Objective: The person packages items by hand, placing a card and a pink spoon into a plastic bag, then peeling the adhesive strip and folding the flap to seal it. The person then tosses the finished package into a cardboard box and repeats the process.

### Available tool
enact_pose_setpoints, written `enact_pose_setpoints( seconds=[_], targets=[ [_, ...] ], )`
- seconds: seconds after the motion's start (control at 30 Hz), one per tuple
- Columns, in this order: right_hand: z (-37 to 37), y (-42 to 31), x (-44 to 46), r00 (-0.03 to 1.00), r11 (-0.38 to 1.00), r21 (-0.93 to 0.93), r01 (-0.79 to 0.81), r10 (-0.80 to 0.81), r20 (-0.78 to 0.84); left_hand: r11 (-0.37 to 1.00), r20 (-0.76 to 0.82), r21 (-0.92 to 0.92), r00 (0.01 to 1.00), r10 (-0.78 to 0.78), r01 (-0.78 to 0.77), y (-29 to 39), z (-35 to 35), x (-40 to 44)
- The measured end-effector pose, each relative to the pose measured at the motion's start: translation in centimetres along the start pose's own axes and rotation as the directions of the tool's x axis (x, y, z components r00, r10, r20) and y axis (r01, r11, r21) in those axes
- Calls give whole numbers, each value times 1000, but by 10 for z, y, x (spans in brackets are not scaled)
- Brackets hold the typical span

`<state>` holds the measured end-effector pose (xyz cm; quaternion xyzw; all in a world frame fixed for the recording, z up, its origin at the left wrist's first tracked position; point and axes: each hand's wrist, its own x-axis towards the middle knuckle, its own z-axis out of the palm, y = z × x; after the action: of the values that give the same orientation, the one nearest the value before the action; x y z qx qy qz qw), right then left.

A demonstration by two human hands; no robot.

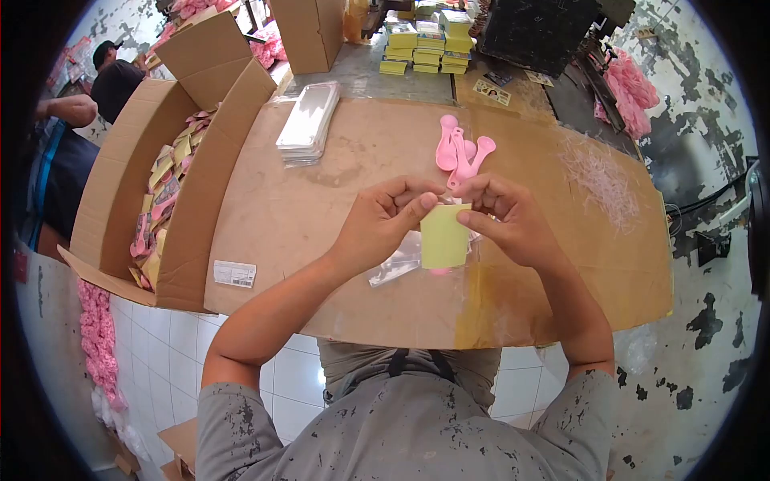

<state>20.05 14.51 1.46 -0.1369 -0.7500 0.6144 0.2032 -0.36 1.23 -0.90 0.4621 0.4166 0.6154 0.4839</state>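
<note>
Over the cardboard-covered table, a plain pale-yellow card (445, 240) is held upright between my two hands. My left hand (381, 220) pinches its upper left corner with thumb and fingers. At the upper right corner, my right hand (509, 220) grips it the same way. Clear plastic bags (397, 263) lie on the table behind and beside the card, partly hidden by it. A bit of pink shows just under the card's lower edge; I cannot make out what it is. Just beyond my fingertips lie several pink measuring spoons (449, 152).
To the left stands an open carton (216, 192) filled with packed pink spoons and cards. A stack of clear plastic bags (309, 120) lies at the back left. Stacked yellow cards (429, 44) stand farther back. Thin clear strips (601, 184) lie on the right. Another person (120, 80) is at far left.
</note>
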Motion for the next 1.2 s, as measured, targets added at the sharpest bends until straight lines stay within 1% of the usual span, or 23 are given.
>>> enact_pose_setpoints(
  seconds=[0.03, 0.13, 0.23, 0.33, 0.4, 0.43, 0.5, 0.6, 0.63, 0.7, 0.73, 0.8, 0.83, 0.9, 1.03, 1.13, 1.2],
  targets=[
    [-3, 1, 1, 1000, 997, 75, -14, 14, 9, 1000, -5, 5, 1000, 8, -8, 0, 0, 0],
    [-8, 11, -2, 1000, 996, 89, -3, 4, -8, 1000, -12, 18, 1000, 12, -12, -2, 3, 1],
    [-4, 15, -1, 994, 991, 112, 69, -59, -93, 999, -9, 49, 1000, -9, 10, -1, 3, 0],
    [-12, 15, -2, 997, 988, 156, -11, 24, -77, 995, -35, 99, 999, 1, 3, -1, 5, 0],
    [-18, 18, -3, 999, 982, 189, 18, -11, -40, 993, -56, 121, 998, 9, -3, -4, 5, 0],
    [-20, 19, -3, 999, 978, 206, 32, -28, -21, 986, -19, 164, 999, 26, -23, -6, 2, 0],
    [-22, 23, -2, 995, 983, 152, 102, -100, -20, 967, 58, 246, 997, 59, -71, -8, -8, 0],
    [-25, 23, -3, 986, 985, 37, 169, -169, -11, 959, 126, 261, 989, 83, -114, -8, -13, 2],
    [-26, 22, -3, 983, 983, -7, 184, -184, -7, 970, 132, 218, 988, 80, -108, -7, -13, 2],
    [-32, 18, -4, 991, 990, 59, 129, -130, 11, 987, 140, 132, 987, 78, -97, -4, -13, 2],
    [-33, 17, -5, 994, 991, 92, 100, -103, 23, 998, 120, 56, 992, 28, -35, -3, -12, 3],
    [-27, 18, -6, 992, 992, -23, 124, -125, -20, 991, 92, -100, 993, -77, 86, 0, -12, 3],
    [-25, 19, -6, 990, 988, -82, 134, -137, -41, 996, 75, -25, 994, -82, 84, 0, -11, 4],
    [-22, 22, -4, 987, 986, -68, 153, -157, -46, 989, 39, 124, 995, -87, 81, -4, -9, 5],
    [-23, 29, -2, 989, 989, -26, 142, -143, -46, 981, 77, 174, 992, -104, 90, -10, -13, 6],
    [-12, 16, -4, 997, 992, 106, 73, -68, -49, 984, 51, 157, 995, -88, 79, -5, -11, 6],
    [-13, 18, -5, 1000, 998, 55, 18, -18, 2, 988, 20, 130, 997, -81, 77, 1, -10, 5]
  ],
)
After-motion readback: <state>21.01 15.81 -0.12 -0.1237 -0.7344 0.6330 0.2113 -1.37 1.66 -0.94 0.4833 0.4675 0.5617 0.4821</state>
